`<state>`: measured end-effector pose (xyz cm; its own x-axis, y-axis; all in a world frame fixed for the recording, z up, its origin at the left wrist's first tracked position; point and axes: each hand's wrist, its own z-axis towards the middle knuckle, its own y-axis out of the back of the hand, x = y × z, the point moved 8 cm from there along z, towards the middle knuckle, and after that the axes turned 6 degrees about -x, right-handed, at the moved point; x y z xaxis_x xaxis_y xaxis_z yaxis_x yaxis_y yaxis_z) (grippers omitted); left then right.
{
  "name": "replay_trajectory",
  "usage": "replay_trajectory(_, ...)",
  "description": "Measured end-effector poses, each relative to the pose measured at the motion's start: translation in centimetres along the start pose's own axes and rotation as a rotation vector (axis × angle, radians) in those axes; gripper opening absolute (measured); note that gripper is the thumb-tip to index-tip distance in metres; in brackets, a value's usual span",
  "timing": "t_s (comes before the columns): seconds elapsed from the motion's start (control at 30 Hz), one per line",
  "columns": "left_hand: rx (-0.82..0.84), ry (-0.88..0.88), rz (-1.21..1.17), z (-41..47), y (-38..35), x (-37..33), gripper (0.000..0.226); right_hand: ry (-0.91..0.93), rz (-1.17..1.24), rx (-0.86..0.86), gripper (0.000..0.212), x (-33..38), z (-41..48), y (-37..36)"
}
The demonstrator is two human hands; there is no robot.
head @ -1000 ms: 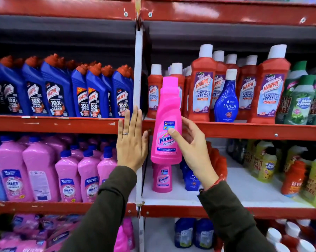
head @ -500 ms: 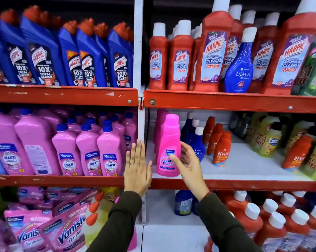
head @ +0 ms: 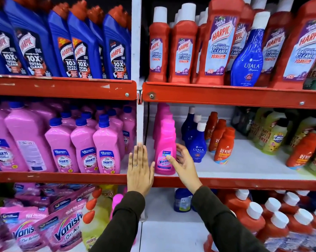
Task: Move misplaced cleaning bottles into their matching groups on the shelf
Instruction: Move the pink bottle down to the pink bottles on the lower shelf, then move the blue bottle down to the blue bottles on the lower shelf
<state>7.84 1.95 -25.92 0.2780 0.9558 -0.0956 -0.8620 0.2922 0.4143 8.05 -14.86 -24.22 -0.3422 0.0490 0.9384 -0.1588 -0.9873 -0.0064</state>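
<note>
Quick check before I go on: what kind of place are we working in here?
Most likely a shop's cleaning-products aisle. Red metal shelves hold many identical blue Harpic toilet cleaner bottles and pink Shakti bottles in branded rows, and yellow-green bottles carry "buy 1 get 1 free" offer labels.

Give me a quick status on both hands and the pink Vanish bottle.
Left hand open, flat. Right hand open, thumb on pink Vanish bottle, standing upright at middle shelf front. Nothing blocking.
</note>
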Motion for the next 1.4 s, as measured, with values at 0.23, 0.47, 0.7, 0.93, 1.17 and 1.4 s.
replay_trajectory(0.23, -0.011, -0.019, 0.048, 0.0, 0.0, -0.1, 0.080, 0.000, -0.015, 0.041, 0.051, -0.4, 0.5, 0.1)
replay_trajectory(0.47, -0.013, -0.020, 0.050, -0.1, 0.0, -0.1, 0.080, 0.003, 0.004, 0.049, 0.052, -0.8, 0.5, 0.2)
replay_trajectory(0.7, 0.078, 0.024, 0.057, -0.1, 0.5, -0.5, 0.075, 0.086, -0.129, -0.014, 0.050, 0.0, -0.4, 0.7)
replay_trajectory(0.93, 0.044, 0.024, -0.065, 2.9, 2.7, -4.9, 0.072, 0.512, -0.637, -0.261, 0.046, 5.4, -2.3, 4.1)
replay_trajectory(1.17, -0.142, -0.059, -0.135, 11.1, 6.2, -11.1, 0.079, 0.800, -0.786, -0.490, 0.049, 14.2, -2.2, 8.4)
replay_trajectory(1.4, -0.287, -0.075, -0.123, 18.8, 9.7, -14.9, 0.063, 0.898, -0.761, -0.593, 0.053, 22.4, -0.3, 12.7)
